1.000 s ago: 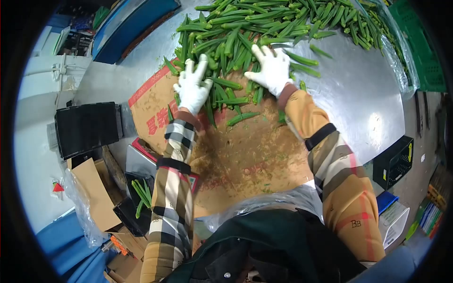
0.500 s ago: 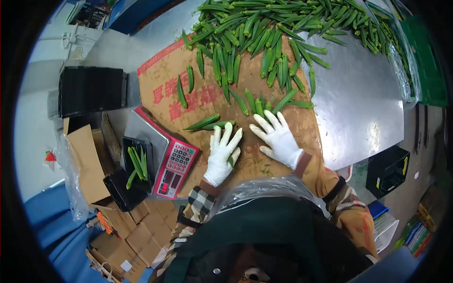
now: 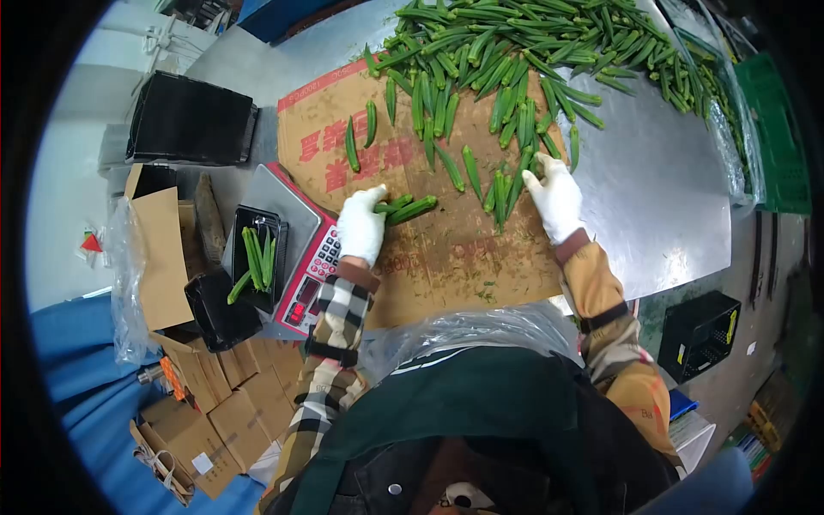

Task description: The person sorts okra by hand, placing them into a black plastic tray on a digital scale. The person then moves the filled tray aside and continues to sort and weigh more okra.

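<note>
My left hand (image 3: 360, 226), in a white glove, is closed around okra pods (image 3: 414, 210) that stick out to the right from its fingers, low over the cardboard sheet (image 3: 446, 257). On the sheet's right side my right hand (image 3: 558, 202), gloved too, has its thumb and fingers curled in on an okra pod (image 3: 519, 180); the fingertips partly hide it. Several loose pods (image 3: 498, 197) lie just left of that hand. Left of my left hand, a black tray (image 3: 279, 227) with several okra pods (image 3: 257, 262) in it sits on a red-framed scale (image 3: 319, 257).
A large okra heap (image 3: 515, 39) covers the far side of the metal table (image 3: 644, 189). Black trays (image 3: 189, 118) are stacked at the far left, and another black tray (image 3: 225, 313) is tilted beside the scale. A green crate (image 3: 777, 129) stands at the right.
Both hands lay spread low on the cardboard before. My left hand has moved up and left and closed on okra pods; my right has moved right and curled its fingers. The camera view has shifted slightly.
</note>
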Motion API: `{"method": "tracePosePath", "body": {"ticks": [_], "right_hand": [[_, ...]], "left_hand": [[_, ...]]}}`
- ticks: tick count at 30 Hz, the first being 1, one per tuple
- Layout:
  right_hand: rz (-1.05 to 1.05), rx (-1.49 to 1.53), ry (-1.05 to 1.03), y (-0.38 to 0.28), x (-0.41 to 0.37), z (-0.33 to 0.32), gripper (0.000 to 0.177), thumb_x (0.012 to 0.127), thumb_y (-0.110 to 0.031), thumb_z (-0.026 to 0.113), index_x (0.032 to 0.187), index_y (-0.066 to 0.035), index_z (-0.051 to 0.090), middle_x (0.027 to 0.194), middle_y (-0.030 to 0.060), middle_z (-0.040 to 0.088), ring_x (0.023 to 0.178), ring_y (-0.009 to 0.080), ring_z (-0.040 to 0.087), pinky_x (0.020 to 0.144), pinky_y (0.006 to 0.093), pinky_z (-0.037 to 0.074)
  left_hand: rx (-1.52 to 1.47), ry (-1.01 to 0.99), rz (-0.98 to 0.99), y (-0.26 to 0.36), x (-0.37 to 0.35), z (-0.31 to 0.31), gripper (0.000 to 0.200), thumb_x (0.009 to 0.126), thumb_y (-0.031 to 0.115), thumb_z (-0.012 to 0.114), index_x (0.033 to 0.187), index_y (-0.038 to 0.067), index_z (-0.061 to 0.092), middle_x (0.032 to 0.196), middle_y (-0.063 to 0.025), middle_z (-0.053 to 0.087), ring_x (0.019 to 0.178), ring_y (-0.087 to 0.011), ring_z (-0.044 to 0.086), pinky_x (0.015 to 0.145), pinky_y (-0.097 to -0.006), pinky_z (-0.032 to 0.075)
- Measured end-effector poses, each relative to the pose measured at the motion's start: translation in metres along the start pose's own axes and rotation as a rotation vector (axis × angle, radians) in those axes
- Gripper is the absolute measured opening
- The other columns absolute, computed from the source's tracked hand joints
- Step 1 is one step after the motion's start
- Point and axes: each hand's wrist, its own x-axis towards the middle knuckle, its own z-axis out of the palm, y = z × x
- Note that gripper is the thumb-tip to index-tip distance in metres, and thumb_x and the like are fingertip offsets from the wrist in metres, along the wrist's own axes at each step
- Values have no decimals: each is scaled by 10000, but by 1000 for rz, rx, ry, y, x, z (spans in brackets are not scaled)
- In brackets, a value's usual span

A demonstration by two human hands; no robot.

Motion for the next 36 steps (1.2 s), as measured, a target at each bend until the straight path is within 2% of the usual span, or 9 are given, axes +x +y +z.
{"method": "tracePosePath", "body": {"ticks": [3,6,10,13,15,20,27,29,36], "right_hand": [[135,-185,-130,-3,16,17,613,842,-331,801,1348,-68,578,1184,169,642,995,324,680,856,430,543],[264,-153,-176,-2,23,18,621,835,-323,807,1338,-61,555,1231,177,641,1067,351,675,897,425,543],[289,-220,-228,-10,33,10,649,819,-365,817,1314,-42,549,1249,205,633,1103,354,671,922,443,541],[268,-265,-172,-14,31,11,652,809,-368,822,1296,-29,551,1232,215,638,1089,365,673,915,454,543],[239,-277,-122,-14,33,15,622,811,-351,813,1275,-24,560,1206,220,648,1056,379,680,905,460,546],[288,-289,-178,-16,32,-1,481,832,-251,727,1234,-28,587,1069,220,687,964,403,692,895,474,543],[-41,-343,32,-24,-9,-10,314,865,-175,639,1155,-53,636,883,150,693,820,335,688,733,473,536],[-95,-202,70,-30,-20,-4,302,872,-189,658,1145,-63,640,834,130,672,782,331,675,715,460,541],[-8,-107,-298,-44,-56,34,559,852,-199,718,1347,-39,517,1154,172,572,1002,349,646,807,458,552]], "left_hand": [[358,-183,-30,28,5,4,335,779,96,788,1111,92,742,1017,-175,710,988,-367,670,873,-443,537],[300,-303,-60,26,16,-2,298,788,98,783,1081,77,734,1006,-184,707,979,-376,671,863,-441,537],[154,-77,56,34,13,-3,294,786,147,798,1050,56,707,970,-189,696,956,-386,663,841,-455,530],[104,-113,153,51,2,11,333,770,150,809,1064,71,674,967,-168,688,951,-383,656,834,-458,527],[331,-169,106,59,-5,26,369,777,164,808,1097,105,635,962,-160,676,936,-373,658,816,-463,538],[70,-93,-53,47,-4,23,300,786,174,784,1053,110,665,939,-141,663,913,-358,650,785,-476,527],[113,38,450,79,45,16,178,769,102,704,942,135,674,965,-84,658,973,-331,618,786,-437,502],[25,68,631,92,58,30,232,758,24,639,965,124,669,1128,-72,699,1037,-328,633,840,-424,518],[283,-101,530,99,64,64,171,847,87,574,1001,139,628,986,-101,664,977,-315,620,796,-423,495]]}}
